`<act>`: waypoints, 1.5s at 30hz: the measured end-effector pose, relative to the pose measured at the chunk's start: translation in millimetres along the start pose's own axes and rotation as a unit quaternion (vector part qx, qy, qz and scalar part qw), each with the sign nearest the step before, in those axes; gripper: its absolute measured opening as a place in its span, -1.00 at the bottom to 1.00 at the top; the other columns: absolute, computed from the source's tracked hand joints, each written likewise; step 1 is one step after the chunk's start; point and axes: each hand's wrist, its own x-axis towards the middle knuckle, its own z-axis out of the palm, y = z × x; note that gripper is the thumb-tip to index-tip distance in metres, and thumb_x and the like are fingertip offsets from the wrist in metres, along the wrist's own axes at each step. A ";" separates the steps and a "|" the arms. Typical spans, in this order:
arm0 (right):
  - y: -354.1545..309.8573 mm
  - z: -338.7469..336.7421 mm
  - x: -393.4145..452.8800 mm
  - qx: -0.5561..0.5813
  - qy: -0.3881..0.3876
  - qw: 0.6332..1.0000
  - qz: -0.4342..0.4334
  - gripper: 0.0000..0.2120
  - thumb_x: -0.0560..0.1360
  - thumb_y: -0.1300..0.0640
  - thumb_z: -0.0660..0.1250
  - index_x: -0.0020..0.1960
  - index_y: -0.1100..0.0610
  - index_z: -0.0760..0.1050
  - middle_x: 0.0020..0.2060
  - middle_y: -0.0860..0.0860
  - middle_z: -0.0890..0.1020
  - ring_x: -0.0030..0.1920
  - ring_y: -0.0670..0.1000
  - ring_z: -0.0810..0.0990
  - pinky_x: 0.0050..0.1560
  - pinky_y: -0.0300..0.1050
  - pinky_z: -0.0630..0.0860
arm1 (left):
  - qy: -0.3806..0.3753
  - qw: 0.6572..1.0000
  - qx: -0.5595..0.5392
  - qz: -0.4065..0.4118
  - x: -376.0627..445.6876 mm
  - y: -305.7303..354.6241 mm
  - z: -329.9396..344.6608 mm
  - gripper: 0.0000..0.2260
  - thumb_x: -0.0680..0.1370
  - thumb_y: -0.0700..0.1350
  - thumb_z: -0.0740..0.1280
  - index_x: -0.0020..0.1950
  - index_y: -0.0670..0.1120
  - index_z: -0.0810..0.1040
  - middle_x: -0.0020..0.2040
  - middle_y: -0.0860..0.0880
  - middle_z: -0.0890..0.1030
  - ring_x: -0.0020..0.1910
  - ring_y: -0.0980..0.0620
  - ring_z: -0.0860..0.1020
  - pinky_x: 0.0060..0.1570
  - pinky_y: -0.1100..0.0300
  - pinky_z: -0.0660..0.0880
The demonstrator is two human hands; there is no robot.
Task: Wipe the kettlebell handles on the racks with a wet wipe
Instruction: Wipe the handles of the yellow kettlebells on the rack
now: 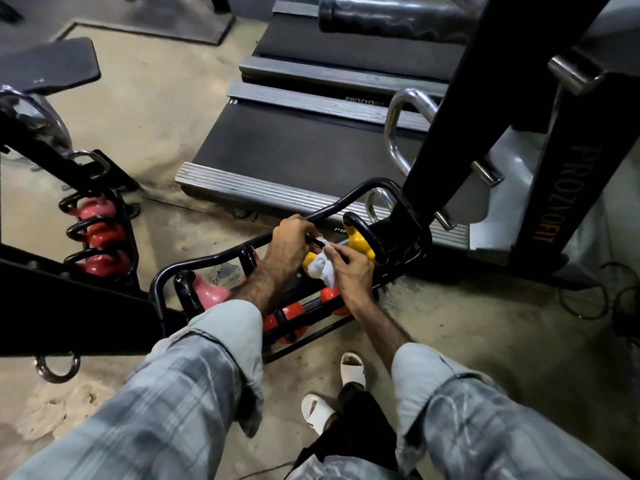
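left hand (290,237) grips, apparently, a black kettlebell handle (313,239) | right hand (349,268) pinches white wet wipe (323,266) against it | yellow kettlebell (358,242) just beside

Two treadmills (298,147) lie side by side on the dusty floor (467,327), near white slippers (353,370).

The scene is viewed from a single head-worn wide-angle camera, aimed forward and steeply down, close above the kettlebell rack (207,261).
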 end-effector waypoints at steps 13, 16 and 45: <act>-4.2 0.3 11.0 -0.011 -0.029 0.996 0.078 -0.80 0.56 0.01 0.32 -0.01 0.07 0.67 -0.20 -0.07 0.65 -0.19 -0.15 0.58 -0.28 -0.35 0.46 | 0.019 0.999 -0.037 0.003 -2.8 -1.5 0.8 -0.82 0.32 -0.23 0.50 -0.11 -0.05 0.70 -0.06 -0.02 0.62 -0.16 0.02 0.61 -0.19 0.31 0.41; 11.1 -7.0 4.1 -0.019 -0.044 0.993 0.108 -0.75 0.59 -0.07 0.25 -0.06 0.02 0.65 -0.21 -0.05 0.66 -0.16 -0.06 0.60 -0.18 -0.19 0.51 | 0.025 0.998 -0.052 0.013 -3.1 -0.8 3.5 -0.81 0.31 -0.27 0.50 -0.12 -0.08 0.69 -0.07 -0.01 0.62 -0.18 0.04 0.62 -0.19 0.33 0.45; -39.4 -30.6 104.2 -0.391 -0.530 0.469 -0.589 -0.73 0.55 0.05 0.11 0.09 0.08 0.55 0.10 -0.05 0.60 -0.07 0.06 0.54 -0.14 -0.05 0.56 | 0.240 0.877 -0.309 -0.278 -86.2 31.4 60.8 -0.70 0.49 -0.37 0.26 0.15 -0.11 0.55 0.06 0.00 0.61 0.05 0.08 0.57 0.05 0.30 0.47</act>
